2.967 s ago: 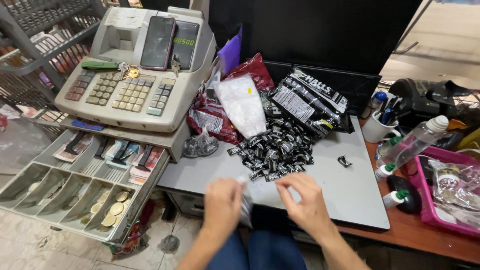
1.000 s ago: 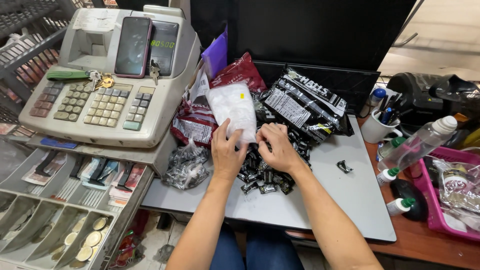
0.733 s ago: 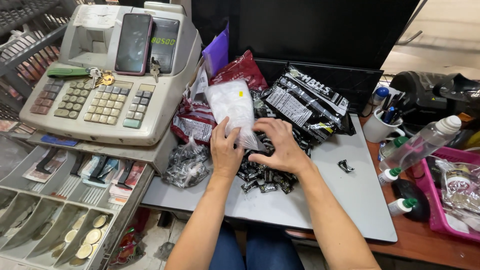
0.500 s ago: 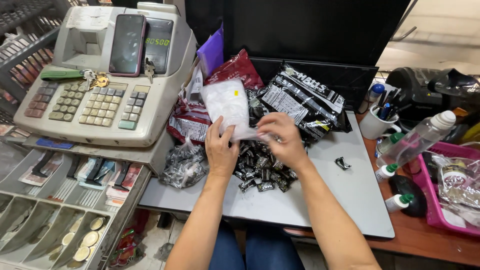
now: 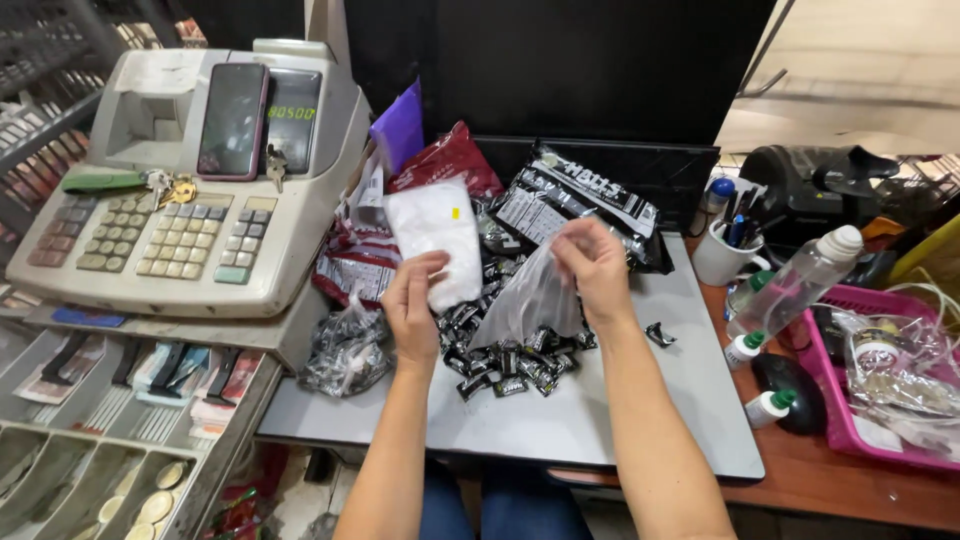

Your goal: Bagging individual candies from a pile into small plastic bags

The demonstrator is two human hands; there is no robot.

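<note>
Both hands (image 5: 500, 290) have lifted a clear bag (image 5: 530, 300) (candies (image 5: 500, 360) beneath)

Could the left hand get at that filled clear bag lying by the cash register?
Probably yes. The left hand hangs just above and right of the filled bag, with nothing between them, but it is pinching the stack of white bags, so it would need to let go.

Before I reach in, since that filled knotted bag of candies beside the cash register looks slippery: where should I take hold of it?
Grip the filled clear bag by its gathered neck at the top, coming from above. The plastic narrows there into a bunch that fingers can likely close around, while the bulging body below is loose and probably shifts. The left hand is nearest to it.
</note>
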